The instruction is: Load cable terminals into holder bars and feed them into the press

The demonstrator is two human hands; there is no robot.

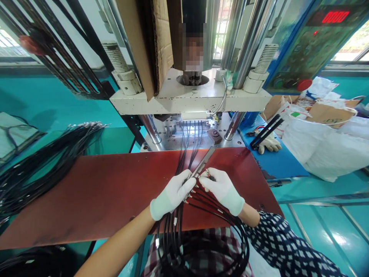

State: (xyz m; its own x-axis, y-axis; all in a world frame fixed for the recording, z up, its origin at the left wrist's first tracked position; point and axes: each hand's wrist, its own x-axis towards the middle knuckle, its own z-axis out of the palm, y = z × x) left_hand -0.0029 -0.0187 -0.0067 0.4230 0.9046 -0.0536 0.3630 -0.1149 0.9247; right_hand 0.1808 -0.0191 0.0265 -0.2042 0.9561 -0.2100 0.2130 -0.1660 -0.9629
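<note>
In a white glove, my left hand (pixel 176 192) is closed round a long narrow metal bar (pixel 205 159), which slants up and to the right over the table. Several black cables (pixel 207 204) run to the bar's lower part, their metal ends set along its side. My gloved right hand (pixel 223 188) pinches the end of a cable with a small metal tip (pixel 206 172), close beside the bar. More black cables (pixel 184 154) lead from under my left hand up into the press. The coiled cable lengths (pixel 201 254) hang over my lap.
The press (pixel 190 102) stands ahead, with cables in its metal mould (pixel 187 129). A reddish-brown table (pixel 109 192) lies under my hands. At left rests a bundle of black cables (pixel 52 165); at right, a glove (pixel 269 144) and white sacks (pixel 323 142).
</note>
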